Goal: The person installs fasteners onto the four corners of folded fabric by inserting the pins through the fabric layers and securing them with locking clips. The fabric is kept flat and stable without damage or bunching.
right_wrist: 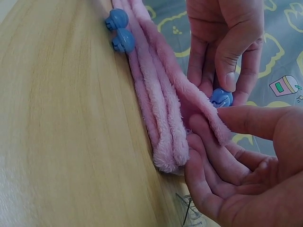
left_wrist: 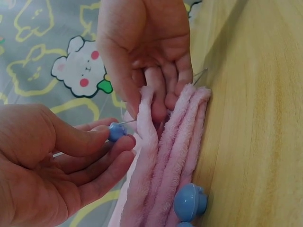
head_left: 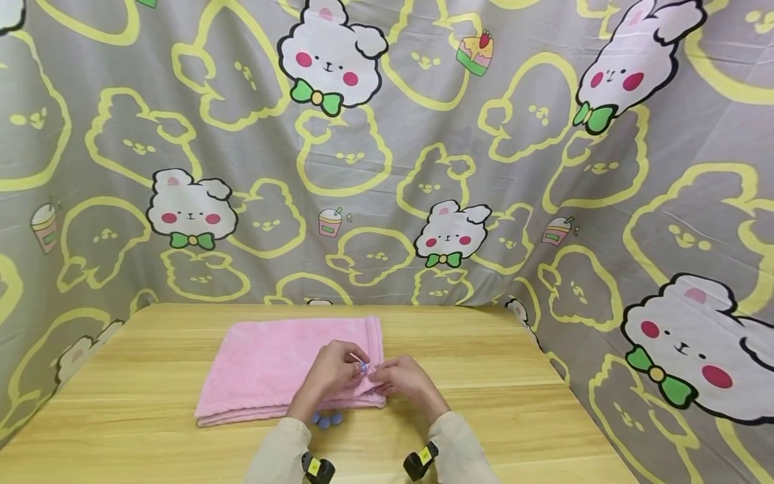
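Note:
A folded pink fleece blanket [head_left: 272, 363] lies on the table, its layered edges showing in both wrist views. My left hand [head_left: 329, 371] pinches a blue round-headed pin [left_wrist: 117, 132] between thumb and fingers. The pin's thin metal needle points at the blanket's top layer in the left wrist view; whether its tip has entered the fabric I cannot tell. With thumb and fingers, my right hand [head_left: 406, 378] grips the raised top layer at the blanket's near right corner [right_wrist: 220, 132]. Some of its fingers reach beneath that layer and are partly hidden.
Several blue round heads [head_left: 324, 422] like the pinned one sit along the blanket's near edge on the wooden table [head_left: 484, 390]. Small clear and thin metallic pieces [right_wrist: 189, 210] lie near the right hand. A patterned curtain [head_left: 375, 168] surrounds the table.

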Demonstrator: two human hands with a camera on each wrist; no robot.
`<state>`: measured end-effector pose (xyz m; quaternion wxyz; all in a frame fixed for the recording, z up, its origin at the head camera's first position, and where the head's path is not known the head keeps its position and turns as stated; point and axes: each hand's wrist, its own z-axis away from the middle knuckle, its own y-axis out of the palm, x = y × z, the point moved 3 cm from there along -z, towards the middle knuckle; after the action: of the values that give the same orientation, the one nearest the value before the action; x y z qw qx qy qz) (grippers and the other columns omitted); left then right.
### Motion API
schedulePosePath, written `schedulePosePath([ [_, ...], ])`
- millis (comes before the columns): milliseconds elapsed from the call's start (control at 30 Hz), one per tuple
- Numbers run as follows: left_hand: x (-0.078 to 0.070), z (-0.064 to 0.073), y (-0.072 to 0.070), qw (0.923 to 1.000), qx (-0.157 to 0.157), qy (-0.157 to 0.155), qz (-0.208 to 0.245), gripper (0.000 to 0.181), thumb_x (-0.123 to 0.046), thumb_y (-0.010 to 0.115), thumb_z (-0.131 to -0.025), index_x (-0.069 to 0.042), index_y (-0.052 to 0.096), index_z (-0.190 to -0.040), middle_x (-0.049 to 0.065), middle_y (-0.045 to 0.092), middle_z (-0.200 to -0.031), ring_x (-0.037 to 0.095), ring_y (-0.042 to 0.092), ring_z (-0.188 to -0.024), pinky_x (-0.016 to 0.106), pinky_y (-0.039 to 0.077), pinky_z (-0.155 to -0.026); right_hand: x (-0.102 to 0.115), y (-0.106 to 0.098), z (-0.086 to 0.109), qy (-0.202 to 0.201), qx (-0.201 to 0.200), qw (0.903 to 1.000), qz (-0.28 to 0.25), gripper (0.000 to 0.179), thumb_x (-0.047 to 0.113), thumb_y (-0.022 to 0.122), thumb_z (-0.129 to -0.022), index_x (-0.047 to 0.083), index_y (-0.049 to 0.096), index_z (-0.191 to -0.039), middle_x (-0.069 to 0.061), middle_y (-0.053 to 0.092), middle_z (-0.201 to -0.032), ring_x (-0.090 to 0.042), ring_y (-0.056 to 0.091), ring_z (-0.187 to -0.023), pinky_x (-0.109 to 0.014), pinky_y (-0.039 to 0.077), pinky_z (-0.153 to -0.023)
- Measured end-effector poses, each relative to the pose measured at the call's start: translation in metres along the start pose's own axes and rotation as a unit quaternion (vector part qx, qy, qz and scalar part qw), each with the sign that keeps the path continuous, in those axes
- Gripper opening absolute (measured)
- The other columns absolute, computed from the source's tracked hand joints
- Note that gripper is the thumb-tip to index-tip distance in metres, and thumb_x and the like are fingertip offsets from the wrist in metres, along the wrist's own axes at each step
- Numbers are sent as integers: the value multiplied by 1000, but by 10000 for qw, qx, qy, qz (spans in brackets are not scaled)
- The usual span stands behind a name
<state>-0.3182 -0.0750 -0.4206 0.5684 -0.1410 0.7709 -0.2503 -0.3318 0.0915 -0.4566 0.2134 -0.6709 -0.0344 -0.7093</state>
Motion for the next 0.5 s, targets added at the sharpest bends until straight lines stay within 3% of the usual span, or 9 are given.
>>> schedulePosePath([
  [367, 3, -1, 1, 9997, 58, -162, 173, 15, 9, 67, -81, 2, 75, -92, 16, 77, -84, 15, 70, -67, 22, 51, -59, 0, 2, 1, -17, -38, 10000, 40, 24, 7, 69, -85, -12, 72, -98, -12, 75, -83, -13, 68, -73, -35, 60, -73],
  [500, 3, -1, 0, 9997, 45, -176, 170, 15, 8, 67, -81, 2, 75, -92, 16, 77, -84, 15, 70, -68, 22, 51, -59, 1, 1, 1, -16, -66, 10000, 38, 24, 8, 69, -85, -12, 72, -98, -8, 74, -80, -13, 67, -72, -34, 59, -72],
])
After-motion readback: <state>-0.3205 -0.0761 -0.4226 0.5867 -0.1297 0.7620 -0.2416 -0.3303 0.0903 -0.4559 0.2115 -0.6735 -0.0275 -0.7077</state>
